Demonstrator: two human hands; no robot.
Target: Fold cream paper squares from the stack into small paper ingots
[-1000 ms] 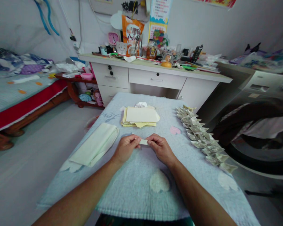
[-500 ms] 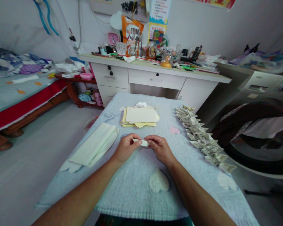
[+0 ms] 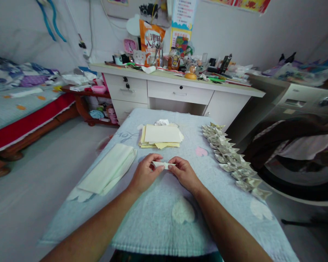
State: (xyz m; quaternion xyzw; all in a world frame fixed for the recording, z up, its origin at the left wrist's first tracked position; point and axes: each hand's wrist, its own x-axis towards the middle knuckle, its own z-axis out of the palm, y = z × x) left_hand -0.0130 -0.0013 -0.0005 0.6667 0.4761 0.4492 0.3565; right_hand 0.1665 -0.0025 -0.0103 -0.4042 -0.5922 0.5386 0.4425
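A small folded piece of white paper (image 3: 165,165) is pinched between my two hands, just above the cloth-covered table. My left hand (image 3: 146,171) closes thumb and fingers on its left end. At its right end, my right hand (image 3: 183,171) grips with thumb and forefinger. Straight ahead lies a stack of cream and yellow paper sheets (image 3: 164,134). Left of my hands is a folded pale green-white bundle (image 3: 107,169), perhaps paper or cloth. Along the right side runs a row of folded paper pieces (image 3: 229,154) with pointed tips, packed closely together.
A light blue cloth (image 3: 153,218) covers the table. Behind it stands a white desk (image 3: 180,91) crowded with jars, an orange bag (image 3: 150,36) and a pink clock (image 3: 130,46). A washing machine (image 3: 297,102) is at right, a bed (image 3: 24,109) at left.
My fingers have shifted slightly along the folded paper, and its shape between them looks a little different. The view has moved slightly; the other things lie as before.
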